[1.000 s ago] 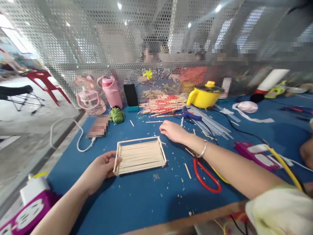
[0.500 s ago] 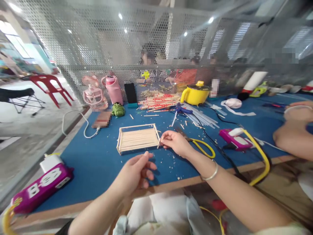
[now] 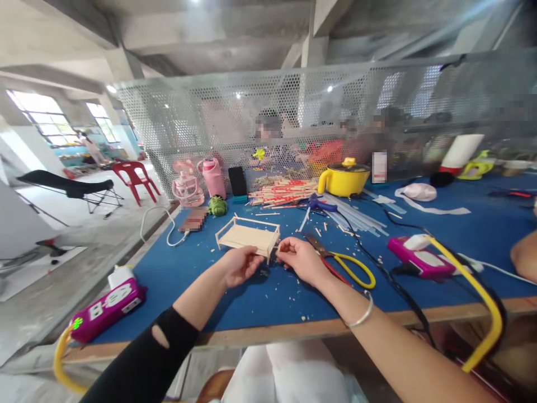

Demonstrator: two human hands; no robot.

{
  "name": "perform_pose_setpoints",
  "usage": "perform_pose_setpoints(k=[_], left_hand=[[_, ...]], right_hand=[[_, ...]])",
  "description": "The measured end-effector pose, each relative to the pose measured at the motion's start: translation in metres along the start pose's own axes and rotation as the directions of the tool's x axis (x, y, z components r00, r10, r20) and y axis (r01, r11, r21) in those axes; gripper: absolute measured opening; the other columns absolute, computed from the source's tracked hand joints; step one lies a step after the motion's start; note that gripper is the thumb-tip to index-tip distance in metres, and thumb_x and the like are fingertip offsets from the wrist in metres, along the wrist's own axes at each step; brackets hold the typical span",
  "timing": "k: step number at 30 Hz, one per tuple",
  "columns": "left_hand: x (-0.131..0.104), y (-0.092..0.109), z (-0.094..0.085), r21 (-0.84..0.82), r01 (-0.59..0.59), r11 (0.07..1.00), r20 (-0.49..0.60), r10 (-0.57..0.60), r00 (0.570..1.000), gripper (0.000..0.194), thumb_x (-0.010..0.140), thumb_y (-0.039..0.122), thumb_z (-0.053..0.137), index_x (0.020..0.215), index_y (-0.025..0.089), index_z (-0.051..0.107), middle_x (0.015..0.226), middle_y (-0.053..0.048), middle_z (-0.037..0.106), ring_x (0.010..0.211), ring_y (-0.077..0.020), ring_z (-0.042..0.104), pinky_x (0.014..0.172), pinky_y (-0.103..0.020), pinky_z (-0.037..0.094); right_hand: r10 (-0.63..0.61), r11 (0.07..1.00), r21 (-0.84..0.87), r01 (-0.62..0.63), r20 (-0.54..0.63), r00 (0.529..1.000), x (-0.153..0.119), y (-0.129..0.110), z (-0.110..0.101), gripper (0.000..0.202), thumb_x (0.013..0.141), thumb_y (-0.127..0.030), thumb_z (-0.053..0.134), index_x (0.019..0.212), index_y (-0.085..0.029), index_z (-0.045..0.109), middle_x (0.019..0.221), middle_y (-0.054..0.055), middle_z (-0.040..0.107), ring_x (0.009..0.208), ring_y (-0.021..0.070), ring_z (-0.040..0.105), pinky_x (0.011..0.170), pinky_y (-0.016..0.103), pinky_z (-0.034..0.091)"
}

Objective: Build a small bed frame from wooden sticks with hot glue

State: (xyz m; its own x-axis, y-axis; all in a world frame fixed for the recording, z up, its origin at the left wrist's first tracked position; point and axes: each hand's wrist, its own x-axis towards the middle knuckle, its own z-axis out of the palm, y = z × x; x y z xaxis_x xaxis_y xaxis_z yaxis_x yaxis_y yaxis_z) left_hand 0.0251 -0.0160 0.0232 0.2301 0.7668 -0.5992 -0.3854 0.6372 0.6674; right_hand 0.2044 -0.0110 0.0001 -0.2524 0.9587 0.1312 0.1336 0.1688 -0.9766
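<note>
A small tray-like frame of thin wooden sticks (image 3: 245, 235), with a slatted floor and low rails, is in front of me on the blue table. My left hand (image 3: 241, 266) is closed on its front edge near the right corner; the thumb lies over the edge and the other fingers are partly hidden below. My right hand (image 3: 301, 258) is at the frame's right end, thumb and forefinger pinched on a short wooden stick, mostly covered by the fingertips. Whether that stick touches the frame I cannot tell. Yellow-handled scissors (image 3: 354, 270) lie beside my right hand.
Behind are a blue glue gun (image 3: 321, 205), clear glue sticks (image 3: 356, 215), a pile of red-marked sticks (image 3: 285, 192) and a yellow pot (image 3: 346, 179). Purple power strips (image 3: 109, 308) flank me, with cords at right. Another person's arm (image 3: 524, 254) rests at far right.
My left hand has moved from in front of the frame onto its front edge. The frame has turned, its right end nearer me. My right hand stays by that end. The view has shifted left and up.
</note>
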Motion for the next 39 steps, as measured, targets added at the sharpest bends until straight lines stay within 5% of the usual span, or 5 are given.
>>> perform_pose_setpoints(k=[12,20,25,31,39], left_hand=[[0.002,0.020,-0.033,0.459,-0.085,0.885,-0.087,0.140,0.986,0.026,0.081,0.035,0.056,0.077,0.009,0.059,0.051,-0.006,0.061,0.037,-0.0107,0.055,0.034,-0.016,0.042],[-0.009,-0.007,-0.028,0.368,-0.355,0.859,-0.200,0.447,0.872,0.019,0.088,0.035,0.049,0.094,0.016,0.049,0.067,0.002,0.059,0.042,-0.0038,0.051,0.035,-0.012,0.036],[-0.003,0.001,-0.024,0.305,-0.289,0.907,-0.112,0.336,0.935,0.011,0.082,0.020,0.058,0.082,0.009,0.057,0.064,-0.001,0.057,0.046,-0.0044,0.051,0.040,-0.014,0.039],[0.005,0.022,-0.026,0.280,-0.321,0.905,-0.102,0.360,0.927,0.014,0.086,0.021,0.054,0.093,0.010,0.059,0.078,-0.003,0.060,0.060,-0.0084,0.056,0.054,-0.021,0.049],[-0.012,0.028,-0.041,0.242,-0.396,0.886,-0.014,0.412,0.911,0.005,0.079,0.013,0.056,0.080,0.010,0.059,0.054,0.005,0.045,0.037,-0.0001,0.037,0.034,-0.008,0.033]], right_hand=[[0.007,0.999,-0.040,-0.004,0.096,0.995,-0.004,-0.026,0.021,0.006,0.079,-0.023,0.051,0.077,-0.021,0.047,0.072,-0.001,0.062,0.057,0.0115,0.060,0.044,0.019,0.044],[-0.238,0.910,0.181,0.373,-0.507,0.829,0.000,-0.036,-0.006,0.016,0.084,-0.037,0.052,0.089,-0.023,0.046,0.061,-0.007,0.050,0.044,0.0069,0.042,0.039,0.018,0.037],[-0.107,0.993,-0.073,0.098,-0.144,0.984,0.002,-0.034,-0.002,0.013,0.085,-0.036,0.044,0.084,-0.023,0.042,0.078,0.000,0.063,0.059,0.0112,0.055,0.048,0.021,0.044],[-0.030,0.931,-0.348,0.107,0.221,0.975,0.000,-0.025,0.006,0.008,0.073,-0.020,0.058,0.067,-0.020,0.053,0.064,-0.002,0.063,0.057,0.0117,0.053,0.053,0.023,0.039],[0.045,0.805,-0.593,0.005,0.071,0.996,0.024,-0.020,-0.023,0.012,0.084,-0.018,0.040,0.085,-0.021,0.052,0.075,-0.001,0.067,0.061,0.0113,0.058,0.055,0.021,0.042]])
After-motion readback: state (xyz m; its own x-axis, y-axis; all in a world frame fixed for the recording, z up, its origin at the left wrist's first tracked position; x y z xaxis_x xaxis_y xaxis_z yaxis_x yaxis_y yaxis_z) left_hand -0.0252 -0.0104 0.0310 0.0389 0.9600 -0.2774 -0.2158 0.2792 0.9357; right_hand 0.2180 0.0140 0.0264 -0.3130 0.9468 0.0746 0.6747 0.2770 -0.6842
